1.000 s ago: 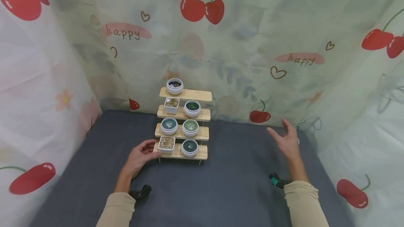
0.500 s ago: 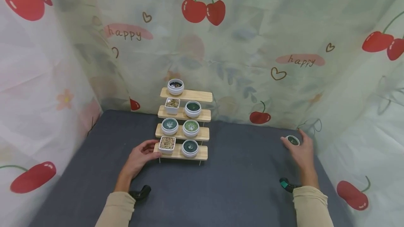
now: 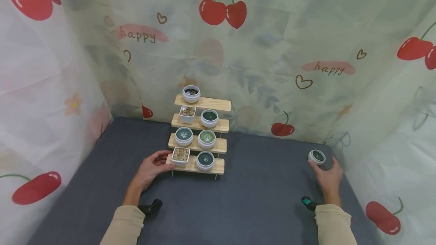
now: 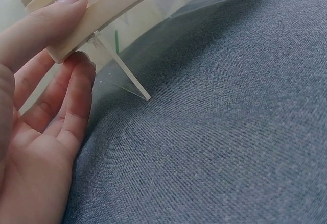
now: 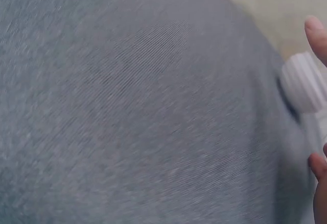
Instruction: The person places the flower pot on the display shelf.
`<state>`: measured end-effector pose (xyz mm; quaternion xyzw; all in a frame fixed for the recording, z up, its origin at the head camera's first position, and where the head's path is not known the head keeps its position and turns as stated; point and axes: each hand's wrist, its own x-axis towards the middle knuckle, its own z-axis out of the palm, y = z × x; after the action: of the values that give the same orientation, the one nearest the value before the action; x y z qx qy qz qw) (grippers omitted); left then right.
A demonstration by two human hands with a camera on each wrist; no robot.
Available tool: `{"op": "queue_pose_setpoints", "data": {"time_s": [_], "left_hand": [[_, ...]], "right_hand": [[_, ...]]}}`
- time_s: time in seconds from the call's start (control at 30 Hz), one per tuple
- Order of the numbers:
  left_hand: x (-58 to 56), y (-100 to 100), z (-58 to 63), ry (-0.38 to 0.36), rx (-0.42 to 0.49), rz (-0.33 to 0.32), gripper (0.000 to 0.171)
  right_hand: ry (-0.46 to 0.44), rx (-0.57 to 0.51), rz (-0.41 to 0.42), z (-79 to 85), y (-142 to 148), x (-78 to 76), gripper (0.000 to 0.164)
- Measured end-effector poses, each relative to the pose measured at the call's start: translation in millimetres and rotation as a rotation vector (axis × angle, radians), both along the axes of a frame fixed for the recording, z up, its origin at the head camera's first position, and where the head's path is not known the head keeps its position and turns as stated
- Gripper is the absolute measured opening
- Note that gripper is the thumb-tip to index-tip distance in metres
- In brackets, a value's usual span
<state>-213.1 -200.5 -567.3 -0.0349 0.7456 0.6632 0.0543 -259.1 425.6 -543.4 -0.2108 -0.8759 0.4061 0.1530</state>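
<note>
A tiered wooden stand [image 3: 218, 167] with several plank shelves stands left of centre on the table in the head view. My left hand [image 3: 150, 170] pinches the left end of its lowest shelf, thumb on top and fingers underneath, as the left wrist view shows. A clear leg [image 4: 125, 71] of the stand reaches down to the cloth there. Far to the right, a small round white bowl [image 3: 317, 157] with a dark green inside sits near the table's back corner. My right hand [image 3: 329, 180] is just in front of it, thumb and fingers spread, with a gap around the bowl [image 5: 302, 83] in the right wrist view.
Round white bowls [image 3: 205, 161] and square white dishes with grainy contents [image 3: 180, 155] stand on the shelves. The top shelf [image 3: 214, 104] bears one round bowl at its left. Dark grey cloth [image 3: 252, 192] covers the table. Cherry-printed curtains [image 3: 265, 48] enclose it.
My right hand has moved right to the small bowl, reached around it, then drawn back slightly towards me. My left hand has kept its hold on the stand.
</note>
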Motion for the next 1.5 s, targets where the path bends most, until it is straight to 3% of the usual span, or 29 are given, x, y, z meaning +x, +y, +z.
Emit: {"op": "queue_pose_setpoints", "data": {"time_s": [0.17,0.5,0.9,1.13,1.5], "left_hand": [[-0.4,0,-0.8,-0.001,-0.01,0.002,0.074],[-2.6,-1,-2.1,-0.004,0.007,0.0,0.073],[-2.8,1,-3.9,-0.004,0.036,0.013,0.072],[-1.7,-1,-4.4,-0.009,0.021,0.017,0.072],[-1.3,0,-4.5,-0.002,0.021,0.019,0.073]], "right_hand": [[-0.027,-0.026,-0.003,-12.5,2,0.7,0.11],[-0.102,-0.04,0.015,-13.1,-4,-7.7,0.114],[-0.064,-0.023,0.008,-15.4,-12,-18.0,0.113],[-0.023,-0.014,0.009,-15.1,-15,-20.9,0.102],[-0.091,-0.048,0.003,-14.5,-14,-21.8,0.101]]}}
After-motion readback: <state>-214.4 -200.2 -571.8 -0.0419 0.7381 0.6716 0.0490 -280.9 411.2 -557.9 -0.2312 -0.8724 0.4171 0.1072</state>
